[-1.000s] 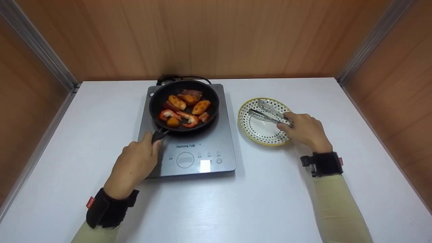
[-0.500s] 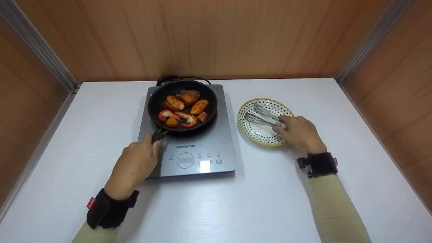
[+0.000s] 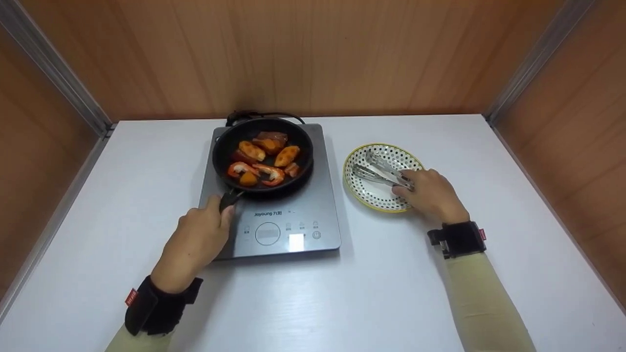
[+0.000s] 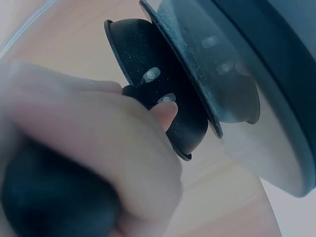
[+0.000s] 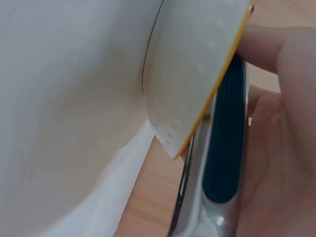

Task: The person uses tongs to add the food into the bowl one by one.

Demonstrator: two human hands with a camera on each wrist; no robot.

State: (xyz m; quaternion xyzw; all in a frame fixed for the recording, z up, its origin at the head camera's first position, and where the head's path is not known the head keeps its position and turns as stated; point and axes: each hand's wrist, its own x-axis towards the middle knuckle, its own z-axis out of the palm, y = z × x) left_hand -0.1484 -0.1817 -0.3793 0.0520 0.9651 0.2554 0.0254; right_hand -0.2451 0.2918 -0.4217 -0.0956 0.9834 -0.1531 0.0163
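My left hand (image 3: 198,239) grips the black handle (image 3: 229,199) of a frying pan (image 3: 305,164), which sits on a grey induction cooker (image 3: 318,195). Inside are two halved shrimp (image 3: 269,174), several browned yellow-orange pieces (image 3: 287,156) and some reddish, meat-like pieces (image 3: 272,137). On the right, my right hand (image 3: 433,195) holds metal tongs (image 3: 371,173) by their handle end, with the heads low over a polka-dot plate (image 3: 357,191). The right wrist view shows the tongs' dark green grip (image 5: 224,143) in the hand, right beside the plate's yellow rim (image 5: 210,102).
A black cable (image 3: 281,114) runs behind the cooker. All of it stands on a white table (image 3: 391,283), with wood-grain panels (image 3: 313,58) at the back and both sides. The left wrist view catches the pan's underside edge and riveted handle bracket (image 4: 163,89).
My right hand has moved a little left and toward me, taking the tongs lower over the plate. The pan has shifted slightly left on the cooker, my left hand still on its handle.
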